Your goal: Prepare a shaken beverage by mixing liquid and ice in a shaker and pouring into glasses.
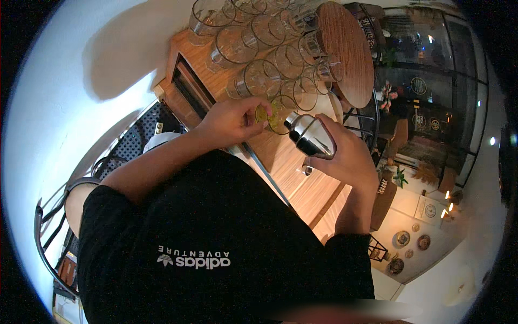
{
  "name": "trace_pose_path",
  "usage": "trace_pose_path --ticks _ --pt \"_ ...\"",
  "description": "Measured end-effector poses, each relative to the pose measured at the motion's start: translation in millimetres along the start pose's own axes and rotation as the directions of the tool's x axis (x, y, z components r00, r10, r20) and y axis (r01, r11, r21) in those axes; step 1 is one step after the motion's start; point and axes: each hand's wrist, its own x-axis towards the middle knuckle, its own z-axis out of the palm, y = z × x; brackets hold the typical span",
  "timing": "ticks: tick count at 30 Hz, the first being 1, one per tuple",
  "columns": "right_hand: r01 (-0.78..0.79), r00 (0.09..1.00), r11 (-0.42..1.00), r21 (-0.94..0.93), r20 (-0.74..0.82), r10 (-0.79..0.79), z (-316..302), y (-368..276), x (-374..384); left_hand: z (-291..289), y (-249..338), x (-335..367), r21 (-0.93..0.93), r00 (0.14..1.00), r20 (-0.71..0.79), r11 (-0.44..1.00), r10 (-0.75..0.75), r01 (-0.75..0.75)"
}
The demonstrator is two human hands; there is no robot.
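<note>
Closest in, below both hands, just a black shirt (199, 216). Next up, got a steel shaker (313, 137) clamped in the right hand (350, 154), held between thumb and fingers with the narrow end tipped toward the left hand (236, 120). Over there, got some small yellow-green thing (262, 114) pinched in the left grip (can't tell exactly what), right beside a clear glass (283, 116). Can't make out any liquid between shaker and glass. Under the right thumb, spotting a little silver piece (307, 170), maybe a cap; no idea whether held or lying on the wooden desk (283, 159). For doing this bit well, would bring the shaker's tip right over the rim, tilt slowly from the wrist, and steady the glass low down with the left hand, well clear of the opening. Also mind the crowd of glasses (260, 80) just beyond the left hand, super easy to knock with a fast swing. Way past the right hand, only a round wooden tabletop (349, 54) and dark windows (415, 59).
</note>
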Motion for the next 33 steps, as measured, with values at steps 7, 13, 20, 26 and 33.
trace_pose_path --ticks 7,13,20,26,33 --pt "-0.013 1.000 1.000 -0.010 0.003 0.013 -2 -4 2 -4 2 -2 0.018 1.000 0.007 1.000 -0.025 0.025" --pt "-0.052 0.990 0.998 -0.040 0.128 0.057 -13 -7 9 2 -2 -1 -0.001 1.000 0.000 1.000 -0.006 0.006" --pt "0.021 0.994 0.982 -0.185 0.111 0.000 -18 -16 15 0 -1 0 0.014 1.000 -0.006 1.000 -0.002 0.002" --pt "0.077 0.995 0.981 -0.176 0.078 -0.064 -25 -19 20 2 -1 1 -0.004 1.000 0.007 1.000 -0.013 0.013" --pt "0.167 0.980 0.918 -0.359 0.162 -0.115 -35 -27 35 2 -4 5 0.030 1.000 0.000 0.999 -0.016 0.016"
